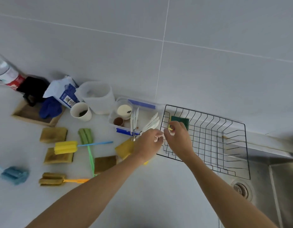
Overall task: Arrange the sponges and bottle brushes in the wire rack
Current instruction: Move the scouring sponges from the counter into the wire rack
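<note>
So my right hand [176, 134] is over the near-left corner of the wire rack [224, 145], fingers pinched on a green-and-yellow sponge [179, 121] that sits in the rack's far-left corner. My left hand [149, 142] is right at the rack's left edge, fingers curled loosely, gripping nothing that I can make out. Out on the tabletop [142, 195] to the left are the dirty brownish sponges [53, 134], a yellow bottle brush [66, 146] with a blue handle, a green one [85, 136] and an orange-handled one [52, 179].
</note>
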